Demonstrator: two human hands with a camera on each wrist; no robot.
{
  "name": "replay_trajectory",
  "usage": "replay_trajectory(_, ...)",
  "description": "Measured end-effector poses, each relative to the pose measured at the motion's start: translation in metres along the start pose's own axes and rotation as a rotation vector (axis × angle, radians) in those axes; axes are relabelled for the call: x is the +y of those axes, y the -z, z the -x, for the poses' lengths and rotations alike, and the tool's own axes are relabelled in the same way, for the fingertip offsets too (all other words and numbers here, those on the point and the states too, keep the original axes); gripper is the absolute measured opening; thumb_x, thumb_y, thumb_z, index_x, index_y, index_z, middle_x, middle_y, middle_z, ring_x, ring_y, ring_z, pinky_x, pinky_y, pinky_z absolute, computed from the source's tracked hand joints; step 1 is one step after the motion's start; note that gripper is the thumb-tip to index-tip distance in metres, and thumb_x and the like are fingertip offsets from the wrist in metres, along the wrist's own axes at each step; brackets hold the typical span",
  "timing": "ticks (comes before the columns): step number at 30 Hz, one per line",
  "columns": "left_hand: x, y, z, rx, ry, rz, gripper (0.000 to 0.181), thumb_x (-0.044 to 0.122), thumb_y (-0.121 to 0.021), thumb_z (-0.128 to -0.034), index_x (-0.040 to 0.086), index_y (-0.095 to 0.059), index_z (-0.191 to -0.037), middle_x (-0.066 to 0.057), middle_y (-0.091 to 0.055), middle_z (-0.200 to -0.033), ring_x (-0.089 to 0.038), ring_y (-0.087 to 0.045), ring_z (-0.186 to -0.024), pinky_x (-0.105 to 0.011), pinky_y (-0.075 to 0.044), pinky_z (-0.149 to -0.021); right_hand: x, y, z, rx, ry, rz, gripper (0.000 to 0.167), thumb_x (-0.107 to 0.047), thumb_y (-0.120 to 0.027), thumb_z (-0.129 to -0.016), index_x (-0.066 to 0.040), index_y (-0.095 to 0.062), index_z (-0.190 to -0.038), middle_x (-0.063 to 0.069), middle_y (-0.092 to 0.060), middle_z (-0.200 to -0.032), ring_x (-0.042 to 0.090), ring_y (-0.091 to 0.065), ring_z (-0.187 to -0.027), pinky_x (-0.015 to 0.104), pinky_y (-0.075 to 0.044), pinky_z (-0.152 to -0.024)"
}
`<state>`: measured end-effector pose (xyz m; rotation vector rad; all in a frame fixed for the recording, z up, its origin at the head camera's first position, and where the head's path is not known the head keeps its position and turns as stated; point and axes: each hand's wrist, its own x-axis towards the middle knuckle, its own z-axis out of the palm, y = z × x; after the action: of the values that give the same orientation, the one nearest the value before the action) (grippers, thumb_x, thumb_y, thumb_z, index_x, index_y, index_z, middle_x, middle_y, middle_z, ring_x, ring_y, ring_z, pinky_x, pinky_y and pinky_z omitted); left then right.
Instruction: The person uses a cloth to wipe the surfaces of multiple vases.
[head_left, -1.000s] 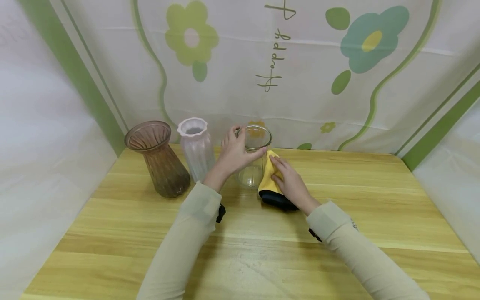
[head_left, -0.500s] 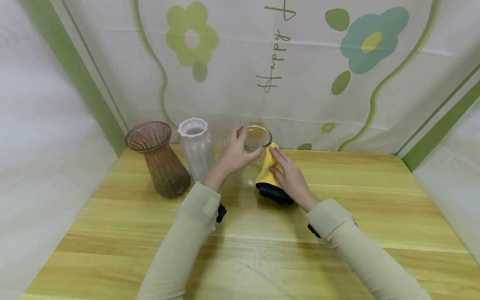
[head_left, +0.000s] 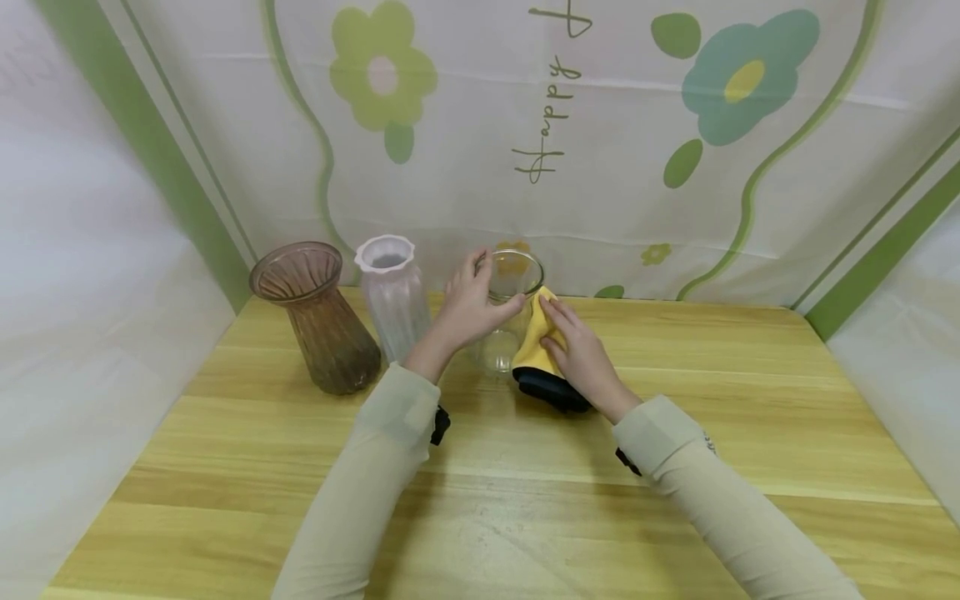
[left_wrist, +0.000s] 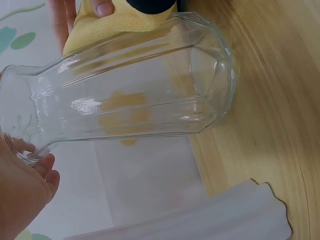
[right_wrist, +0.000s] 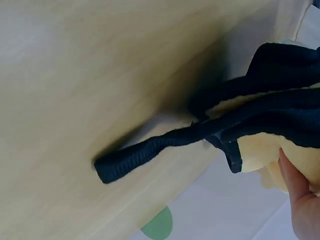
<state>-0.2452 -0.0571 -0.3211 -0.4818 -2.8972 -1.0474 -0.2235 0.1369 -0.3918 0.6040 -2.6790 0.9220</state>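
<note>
A clear glass vase [head_left: 501,348] stands upright on the wooden table, its body fully seen in the left wrist view. My left hand [head_left: 474,307] grips its neck near the rim, thumb on the near side and fingers on the far left. Against the vase's right side, my right hand [head_left: 587,367] holds a yellow cloth [head_left: 534,343] with a wide black edge. The thumb and fingertips pinch the cloth along the glass. In the right wrist view, a black strap [right_wrist: 145,152] dangles from this cloth, and only part of the hand shows.
Left of the glass vase stands a pale pink-white fluted vase [head_left: 396,304] with a scalloped rim. Further left is a brown, flared glass vase [head_left: 330,342]. A white curtain [head_left: 465,100] printed with flowers hangs right behind the table [head_left: 495,517].
My right hand has slid the yellow cloth slightly up the vase's side, away from me, then stayed about there. The left hand keeps its place on the vase.
</note>
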Motion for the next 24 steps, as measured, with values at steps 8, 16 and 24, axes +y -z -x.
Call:
replay_trajectory(8, 0.001, -0.002, 0.0, 0.007, 0.035, 0.044, 0.1, 0.056, -0.059, -0.0866, 0.004, -0.007, -0.154, -0.016, -0.002, -0.16, -0.037, -0.009, -0.147, -0.058, -0.016, -0.118, 0.008, -0.006, 0.005, -0.029, 0.001, 0.045, 0.063, -0.003, -0.064, -0.089, -0.006, -0.038, -0.146, 0.024, -0.043, -0.144, 0.042, -0.047, -0.129, 0.051, -0.047, -0.099)
replay_trajectory(16, 0.003, -0.002, 0.001, 0.02, 0.02, -0.004, 0.097, 0.058, -0.057, -0.0883, 0.002, -0.011, -0.153, -0.016, -0.009, -0.16, -0.036, -0.01, -0.147, -0.054, -0.013, -0.12, 0.012, -0.006, 0.01, -0.102, -0.03, 0.109, 0.061, -0.004, -0.065, -0.089, -0.005, -0.041, -0.144, 0.026, -0.045, -0.142, 0.045, -0.052, -0.121, 0.053, -0.047, -0.097)
replay_trajectory(24, 0.005, 0.001, -0.001, 0.052, 0.03, -0.005, 0.093, 0.052, -0.061, -0.0873, -0.003, -0.02, -0.151, -0.019, -0.019, -0.158, -0.04, -0.019, -0.145, -0.056, -0.018, -0.118, 0.008, -0.001, 0.005, -0.054, 0.005, 0.071, 0.062, -0.005, -0.064, -0.089, -0.007, -0.038, -0.146, 0.023, -0.042, -0.145, 0.044, -0.051, -0.124, 0.051, -0.047, -0.098)
